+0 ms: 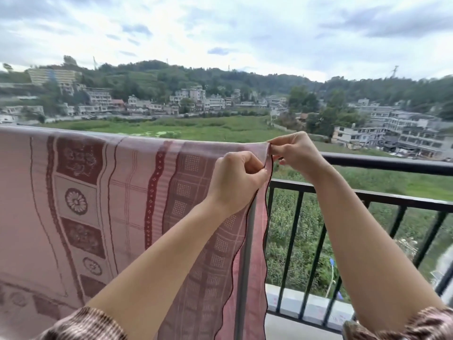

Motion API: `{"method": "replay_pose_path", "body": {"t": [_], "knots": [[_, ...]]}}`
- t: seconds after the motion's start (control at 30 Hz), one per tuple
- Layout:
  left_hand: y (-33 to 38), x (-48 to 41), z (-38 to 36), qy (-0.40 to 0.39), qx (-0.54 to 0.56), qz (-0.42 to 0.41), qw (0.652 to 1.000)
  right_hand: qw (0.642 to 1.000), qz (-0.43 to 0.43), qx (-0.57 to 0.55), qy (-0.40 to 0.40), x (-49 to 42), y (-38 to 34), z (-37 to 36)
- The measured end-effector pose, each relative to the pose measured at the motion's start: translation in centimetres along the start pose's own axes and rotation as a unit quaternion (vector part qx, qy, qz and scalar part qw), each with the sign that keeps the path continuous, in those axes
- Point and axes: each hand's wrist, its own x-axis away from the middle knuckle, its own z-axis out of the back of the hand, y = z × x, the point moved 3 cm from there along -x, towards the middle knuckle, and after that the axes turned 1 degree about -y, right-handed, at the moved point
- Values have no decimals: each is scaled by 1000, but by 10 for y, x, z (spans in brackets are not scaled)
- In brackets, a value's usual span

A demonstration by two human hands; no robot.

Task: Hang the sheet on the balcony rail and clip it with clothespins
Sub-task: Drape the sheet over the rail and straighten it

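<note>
A pink sheet (117, 192) with dark red flower patterns hangs over the black balcony rail (382, 164). It covers the left part of the rail, and its wavy side edge hangs down near the middle. The left hand (235, 182) is just below the rail top. Its grip is narrow, with thumb and finger pinching that side edge. The right hand (296, 153) is up at the rail, and its grip pinches the sheet's top corner there. Its curled fingers may hide something small, but the view does not tell. The two hands are close together. Past the rail lie a green field (196, 128), houses (196, 99) and a cloudy sky (220, 33).
</note>
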Motion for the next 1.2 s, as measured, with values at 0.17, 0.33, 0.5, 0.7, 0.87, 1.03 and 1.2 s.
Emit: {"method": "replay_pose_path", "body": {"t": [0.17,0.33,0.5,0.7,0.87,1.03,1.2], "knots": [[-21,24,-19,-2,-107,-20,994,998,-32,-39,-35,19,28,-12],[-39,32,-16,-62,-291,24,954,998,-38,-25,-36,30,35,-23],[-38,30,-13,-130,-93,54,986,998,-1,-46,30,44,43,-33],[-13,15,-14,-175,159,94,967,989,-18,-76,129,72,72,-31],[-2,6,-36,-150,164,92,971,968,-61,-228,82,110,92,-50],[-18,14,-36,-122,121,76,982,973,-125,-179,-77,134,111,-84],[-18,13,-2,48,-113,-110,986,980,-140,-124,-70,138,121,-78]]}}
